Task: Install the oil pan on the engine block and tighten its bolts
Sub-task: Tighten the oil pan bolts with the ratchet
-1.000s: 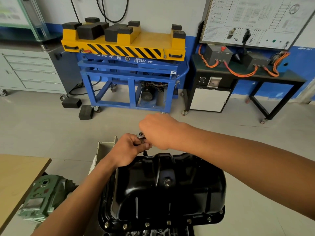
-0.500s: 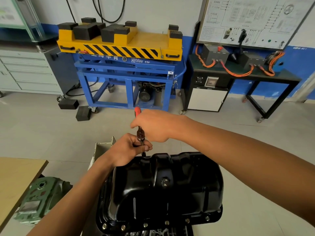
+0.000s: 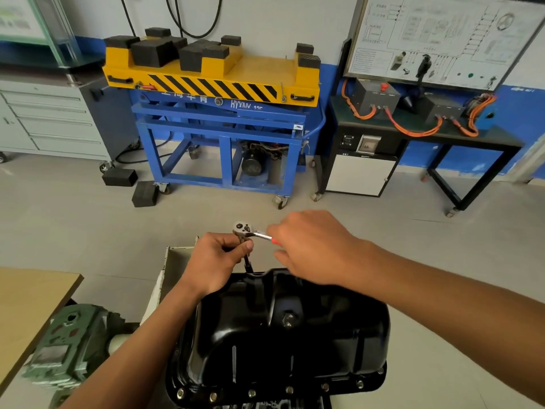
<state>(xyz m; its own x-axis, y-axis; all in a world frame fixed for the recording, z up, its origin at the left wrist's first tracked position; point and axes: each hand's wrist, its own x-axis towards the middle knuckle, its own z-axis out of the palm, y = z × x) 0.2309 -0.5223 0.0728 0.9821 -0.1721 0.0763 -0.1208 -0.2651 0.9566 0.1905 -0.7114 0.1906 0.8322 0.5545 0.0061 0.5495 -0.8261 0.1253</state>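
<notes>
Workshop floor (image 3: 73, 216), blue cart (image 3: 224, 134) behind; left fingers (image 3: 236, 246) pinch extension (image 3: 247, 262), right fingers (image 3: 283, 234) grip ratchet (image 3: 242, 227)

The right hand (image 3: 309, 246) has swung the ratchet (image 3: 243, 228) handle from pointing away to pointing right; its head now shows.

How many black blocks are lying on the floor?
2: one block near the grey cabinet, the other beside a wheel of the blue stand. Others may be hidden behind the stand.
</notes>
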